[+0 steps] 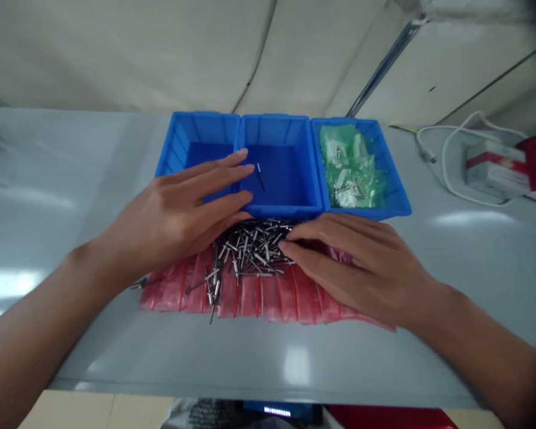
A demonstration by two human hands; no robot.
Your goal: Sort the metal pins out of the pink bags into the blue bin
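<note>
A heap of blind rivets (254, 250) with thin dark shanks lies on a row of pink plastic bags (272, 295) in front of the blue bins. Over the heap's left side, my left hand (183, 208) is open, fingers stretched toward the middle bin (277, 211) and holding nothing visible. My right hand (357, 256) rests at the heap's right side. Its thumb and forefinger are closed together among the rivets; what lies between the tips is hidden. A single rivet (261, 177) lies inside the middle bin.
The left bin (205, 119) is partly covered by my left hand. Green plastic bags with small parts (352, 167) fill the right bin (395, 190). A white cable (446, 161) and a red-and-white box (495, 167) lie at right. The table's front edge (250, 393) is close to my body.
</note>
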